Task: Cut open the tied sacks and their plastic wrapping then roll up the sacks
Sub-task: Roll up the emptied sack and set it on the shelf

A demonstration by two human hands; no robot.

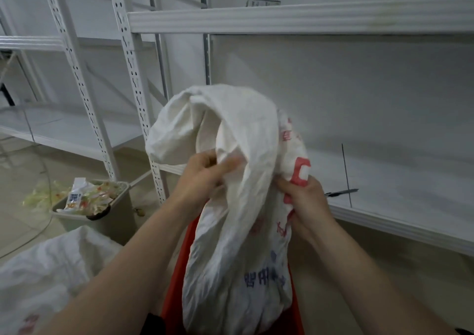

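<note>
Your left hand has its fingers curled into a fold of the white sack, pinching the cloth near the sack's middle. Your right hand grips the sack's right edge, fingers closed round the part with red print. You hold the sack up between both hands, in front of the shelf. Its top flops over in a loose loop, and its lower end, with blue print, hangs down over a red container. On the shelf, near its front edge and just right of your right hand, lies a small dark tool, too small to tell what it is. A second white sack lies at the lower left. Behind it a grey tub of wrappers stands on the floor by the rack's white posts.
</note>
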